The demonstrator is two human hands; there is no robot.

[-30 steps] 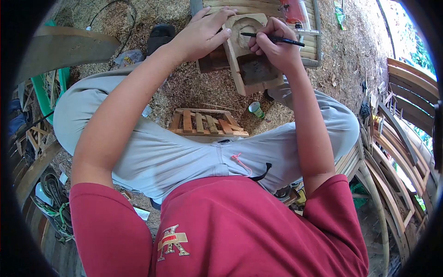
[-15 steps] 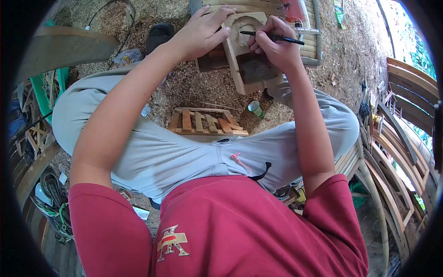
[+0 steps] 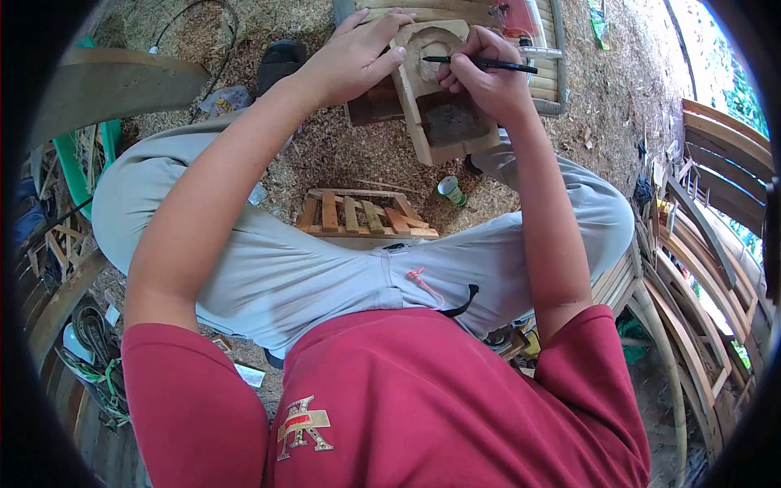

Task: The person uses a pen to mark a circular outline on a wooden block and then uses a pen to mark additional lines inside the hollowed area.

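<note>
A pale wooden block [image 3: 412,98] with a round recess at its far end and a rectangular hollow at its near end sits tilted at the top centre. My left hand [image 3: 358,58] grips its left edge, with the thumb lying along the side and the fingers over the far corner. Pinched between the thumb and fingers of my right hand [image 3: 488,77] is a black pen [image 3: 511,67]. Its tip points left, right at the round recess, where a curved outline shows. My right hand rests over the block's right side and partly hides it.
Behind the block is a slatted bamboo bench [image 3: 549,81] bearing a red and clear container [image 3: 521,20]. A small slatted wooden piece [image 3: 366,215] and a green-white cup [image 3: 451,191] are on the shaving-covered ground between my legs. Curved wooden slats [image 3: 691,268] stand at right.
Almost nothing differs. The pen's tip has shifted very slightly within the round recess, while the left hand and the block keep their place.
</note>
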